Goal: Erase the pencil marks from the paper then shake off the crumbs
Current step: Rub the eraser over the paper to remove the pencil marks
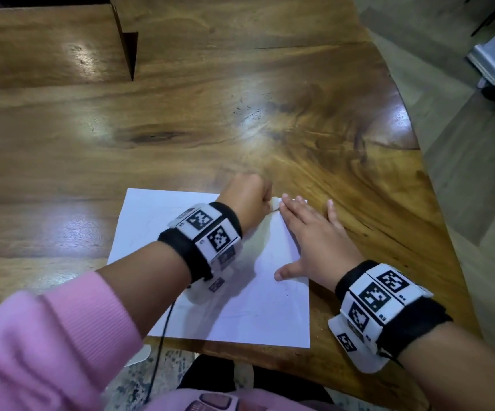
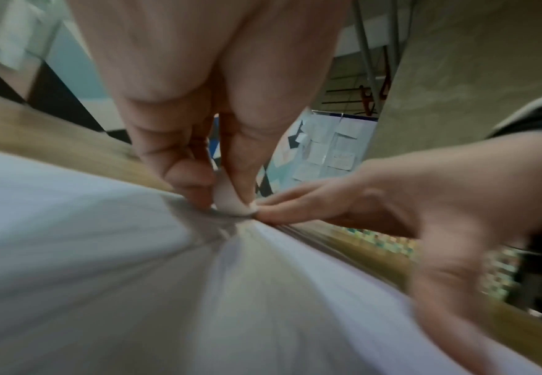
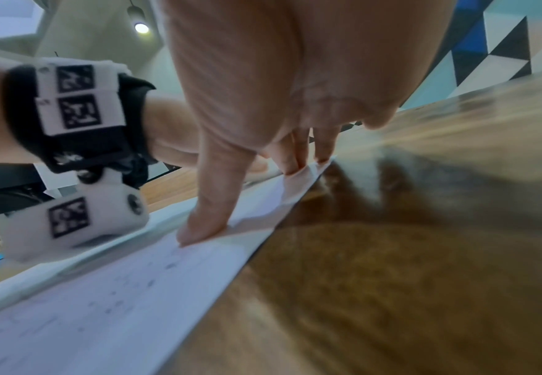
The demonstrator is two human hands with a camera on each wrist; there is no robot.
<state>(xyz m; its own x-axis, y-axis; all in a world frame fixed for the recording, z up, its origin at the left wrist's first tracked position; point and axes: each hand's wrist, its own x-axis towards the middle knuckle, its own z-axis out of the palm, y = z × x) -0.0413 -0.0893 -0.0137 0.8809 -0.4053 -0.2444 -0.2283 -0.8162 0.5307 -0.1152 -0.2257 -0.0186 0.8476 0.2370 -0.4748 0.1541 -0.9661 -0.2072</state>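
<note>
A white sheet of paper (image 1: 157, 232) lies on the wooden table (image 1: 181, 129) near its front edge. Faint pencil marks and small dark crumbs show on the paper (image 3: 118, 291) in the right wrist view. My left hand (image 1: 247, 200) pinches a small white eraser (image 2: 229, 200) between thumb and fingers, its tip pressed on the paper (image 2: 70, 241) near the far right corner. The eraser (image 1: 274, 203) just peeks out beside the fist. My right hand (image 1: 311, 232) lies flat with fingers spread, pressing the sheet's right edge down; the thumb (image 3: 205, 218) rests on the paper.
The table's curved right edge (image 1: 436, 203) drops to the floor. A notch in the tabletop (image 1: 127, 51) sits at the far left. A black cable (image 1: 163, 336) hangs from my left wrist over the front edge. Bare wood stretches beyond the paper.
</note>
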